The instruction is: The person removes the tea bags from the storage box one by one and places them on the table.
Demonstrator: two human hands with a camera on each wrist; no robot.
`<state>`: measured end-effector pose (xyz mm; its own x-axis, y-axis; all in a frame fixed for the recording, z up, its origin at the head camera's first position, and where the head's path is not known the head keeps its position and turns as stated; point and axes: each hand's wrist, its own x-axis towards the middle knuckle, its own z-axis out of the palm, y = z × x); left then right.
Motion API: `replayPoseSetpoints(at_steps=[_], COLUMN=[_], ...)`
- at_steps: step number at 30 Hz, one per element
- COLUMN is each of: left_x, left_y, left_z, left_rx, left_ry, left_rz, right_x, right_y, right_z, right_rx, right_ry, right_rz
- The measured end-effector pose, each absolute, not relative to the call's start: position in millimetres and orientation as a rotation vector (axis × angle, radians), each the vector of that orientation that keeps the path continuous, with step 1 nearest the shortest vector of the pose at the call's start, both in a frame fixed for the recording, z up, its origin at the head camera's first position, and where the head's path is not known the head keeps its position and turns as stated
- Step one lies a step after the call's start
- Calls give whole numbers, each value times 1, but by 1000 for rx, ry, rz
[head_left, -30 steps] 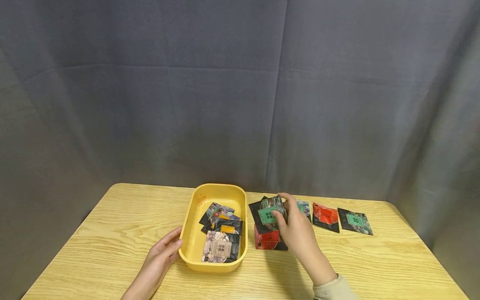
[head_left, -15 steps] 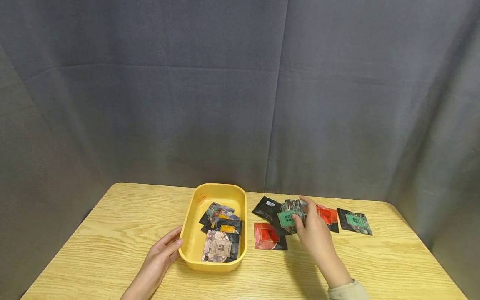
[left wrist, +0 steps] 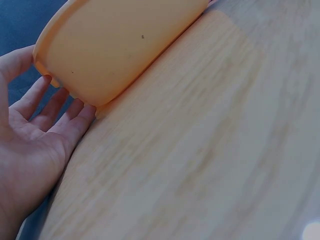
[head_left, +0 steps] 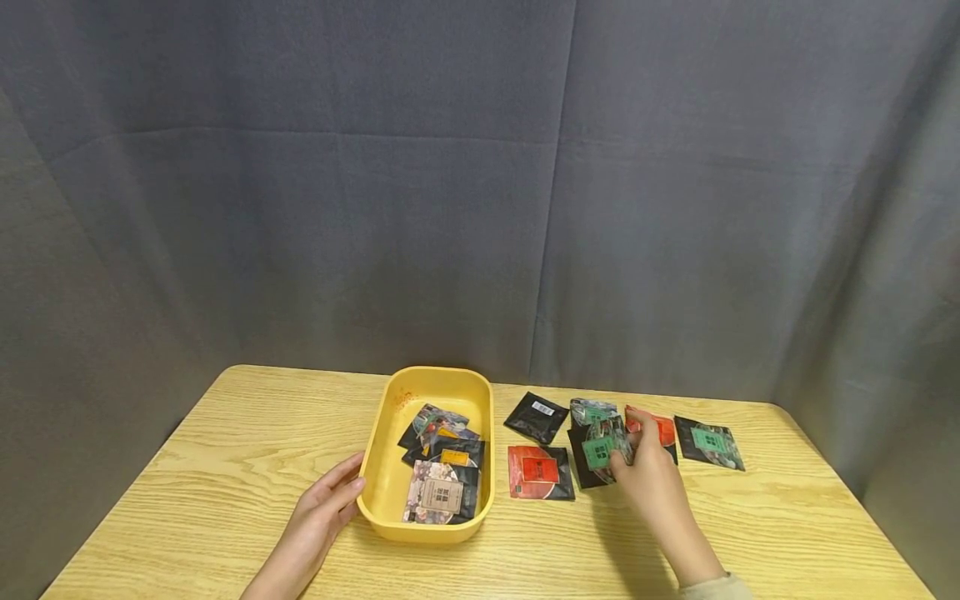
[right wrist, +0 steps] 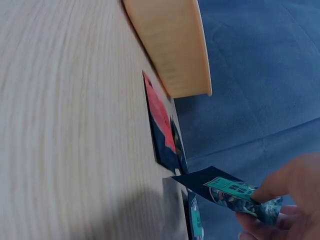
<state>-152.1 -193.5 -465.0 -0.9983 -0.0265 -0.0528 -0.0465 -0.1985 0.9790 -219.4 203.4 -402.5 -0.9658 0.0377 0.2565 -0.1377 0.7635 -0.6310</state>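
Note:
My right hand [head_left: 648, 467] pinches a flat black sachet with a green label [head_left: 598, 452] between thumb and fingers. In the right wrist view the sachet [right wrist: 230, 191] is tilted, its black end extending from the fingertips. Another green-labelled sachet [head_left: 594, 412] lies just behind it, and a red sachet [head_left: 660, 427] is partly hidden by the hand. On the left, my left hand [head_left: 322, 506] rests against the side of a yellow plastic bin [head_left: 380, 467]. The left wrist view shows loosely extended fingers of that hand [left wrist: 37, 142] touching the bin's end.
Several sachets, including one with a beige label [head_left: 441, 495], lie inside the bin. Right of it are a red-and-black sachet [head_left: 540, 472] and a plain black one [head_left: 536, 417]. Another green-labelled sachet [head_left: 709, 442] lies farthest right. Grey curtain [head_left: 420, 250] hangs behind the wooden table [head_left: 210, 467].
My right hand has carried the green-labelled sachet rightward from above the red-and-black and plain black sachets, which are now uncovered. The left hand and bin have stayed in place.

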Motion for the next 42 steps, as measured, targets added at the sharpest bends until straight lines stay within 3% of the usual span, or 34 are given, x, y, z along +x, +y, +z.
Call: replayPoseSetpoints(at_steps=[42], left_x=[-152], left_y=[-194], left_z=[-466], left_rx=[-56], left_ry=[1984], left_rz=[2416], right_x=[-223], right_y=[220], right_z=[-432], right_rx=[-39], right_ry=[-3048], right_rz=[552])
